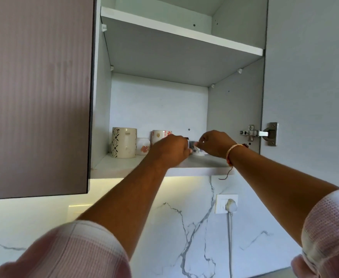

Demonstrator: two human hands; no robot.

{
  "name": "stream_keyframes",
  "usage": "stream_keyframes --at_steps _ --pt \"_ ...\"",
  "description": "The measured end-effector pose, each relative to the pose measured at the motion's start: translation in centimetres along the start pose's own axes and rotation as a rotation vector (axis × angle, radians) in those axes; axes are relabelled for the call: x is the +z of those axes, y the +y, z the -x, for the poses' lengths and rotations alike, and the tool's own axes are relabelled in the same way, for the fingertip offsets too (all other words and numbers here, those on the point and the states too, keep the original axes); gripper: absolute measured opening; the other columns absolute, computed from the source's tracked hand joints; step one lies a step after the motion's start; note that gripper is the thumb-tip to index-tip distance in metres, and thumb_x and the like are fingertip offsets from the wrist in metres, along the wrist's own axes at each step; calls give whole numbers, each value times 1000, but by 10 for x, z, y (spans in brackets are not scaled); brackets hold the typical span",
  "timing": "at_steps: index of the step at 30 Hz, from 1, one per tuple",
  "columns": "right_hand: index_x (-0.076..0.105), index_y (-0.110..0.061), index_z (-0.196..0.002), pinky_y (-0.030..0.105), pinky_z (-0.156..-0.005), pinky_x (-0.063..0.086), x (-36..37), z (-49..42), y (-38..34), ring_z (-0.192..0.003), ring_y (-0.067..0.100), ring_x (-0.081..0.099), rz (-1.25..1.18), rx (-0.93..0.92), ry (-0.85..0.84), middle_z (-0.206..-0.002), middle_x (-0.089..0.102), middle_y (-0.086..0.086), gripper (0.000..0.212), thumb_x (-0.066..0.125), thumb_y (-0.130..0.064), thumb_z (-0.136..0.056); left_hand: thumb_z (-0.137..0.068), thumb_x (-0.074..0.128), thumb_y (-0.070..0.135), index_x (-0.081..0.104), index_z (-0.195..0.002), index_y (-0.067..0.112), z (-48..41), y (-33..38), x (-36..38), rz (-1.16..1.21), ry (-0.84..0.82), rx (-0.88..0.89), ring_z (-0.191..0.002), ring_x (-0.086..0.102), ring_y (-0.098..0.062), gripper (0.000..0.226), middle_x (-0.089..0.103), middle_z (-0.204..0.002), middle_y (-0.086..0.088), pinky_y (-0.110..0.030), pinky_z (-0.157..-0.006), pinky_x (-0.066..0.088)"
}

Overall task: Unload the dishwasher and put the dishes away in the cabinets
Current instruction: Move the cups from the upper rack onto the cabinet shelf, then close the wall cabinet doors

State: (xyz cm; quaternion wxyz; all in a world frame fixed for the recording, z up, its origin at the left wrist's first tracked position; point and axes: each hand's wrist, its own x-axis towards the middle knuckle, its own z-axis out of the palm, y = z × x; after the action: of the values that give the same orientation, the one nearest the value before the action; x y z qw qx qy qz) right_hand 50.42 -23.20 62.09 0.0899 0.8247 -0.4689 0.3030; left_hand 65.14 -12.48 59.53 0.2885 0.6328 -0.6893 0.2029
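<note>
Both arms reach up into an open wall cabinet. On its bottom shelf (112, 167), my left hand (169, 150) and my right hand (214, 143) close around a small white cup (195, 149) with a dark pattern; it is mostly hidden between them and appears to sit on the shelf. A tall cream mug (124, 142) with a black diamond pattern stands at the shelf's left. Beside it is a small white cup (143, 146) with a pink flower, then a mug (160, 135) with red flowers, partly behind my left hand.
The upper shelf (184, 35) of the cabinet holds nothing visible. A closed ribbed cabinet door (36, 93) hangs to the left, and the open door's hinge (257, 134) is on the right. Below, a marble backsplash carries a socket with a white plug (227, 203).
</note>
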Motion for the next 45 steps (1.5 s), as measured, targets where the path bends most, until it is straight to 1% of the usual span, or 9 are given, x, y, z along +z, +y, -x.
stream_keyframes --at_steps 6,10,14,27,33,36,38,42,45 --pt "66 -19 -115 27 -82 45 -24 85 -9 -106 21 61 -46 -7 117 -118 67 4 39 56 -49 -94 -94 48 39 69 -94 24 35 14 -14 -56 75 72 -79 59 -21 25 68 -93 0 -28 -63 43" --pt "61 -18 -125 33 -91 50 -24 142 -10 -108 25 62 -72 -12 164 -121 66 8 35 57 -38 -95 -92 54 41 69 -98 26 73 36 -3 -94 144 181 -87 64 -21 23 71 -96 2 -31 -75 53" --pt "61 -19 -124 33 -93 48 -21 202 -1 -110 23 61 -76 14 154 -120 64 7 33 56 -35 -96 -92 56 35 68 -106 25 114 58 21 -95 243 340 -104 60 -17 21 68 -109 7 -34 -88 45" --pt "63 -23 -121 30 -89 48 -12 473 89 -107 18 60 41 248 -234 -122 63 1 42 54 -53 -93 -91 54 47 63 -118 27 314 207 112 182 -260 468 -114 55 -18 35 62 -123 8 -36 -92 46" --pt "63 -22 -120 34 -91 50 -41 602 149 -104 22 61 67 433 -240 -118 65 5 42 55 -53 -92 -92 52 49 57 -125 27 392 311 115 200 -290 528 -117 54 -15 40 60 -128 8 -35 -95 47" --pt "62 -17 -122 39 -93 51 -64 637 169 -104 24 63 23 532 -152 -118 66 7 37 53 -43 -96 -91 52 48 54 -127 26 413 350 108 229 -269 537 -119 51 -15 42 56 -129 8 -36 -95 46" --pt "59 -15 -123 45 -91 53 -92 654 175 -99 25 64 -159 640 35 -113 67 9 35 45 -39 -100 -91 53 48 52 -128 25 423 374 93 222 -219 526 -121 48 -15 44 54 -131 8 -35 -95 46" --pt "49 -20 -130 47 -104 45 -139 629 171 -118 21 56 -740 780 458 -130 58 5 63 36 -69 -91 -90 56 46 50 -131 21 411 387 67 229 -102 498 -123 47 -17 49 49 -135 5 -33 -95 46" --pt "36 -28 -144 48 -114 35 -188 583 170 -136 21 42 -884 663 512 -150 41 2 78 29 -79 -86 -89 58 45 49 -134 18 385 397 28 218 24 470 -127 44 -19 53 46 -141 3 -34 -98 46"
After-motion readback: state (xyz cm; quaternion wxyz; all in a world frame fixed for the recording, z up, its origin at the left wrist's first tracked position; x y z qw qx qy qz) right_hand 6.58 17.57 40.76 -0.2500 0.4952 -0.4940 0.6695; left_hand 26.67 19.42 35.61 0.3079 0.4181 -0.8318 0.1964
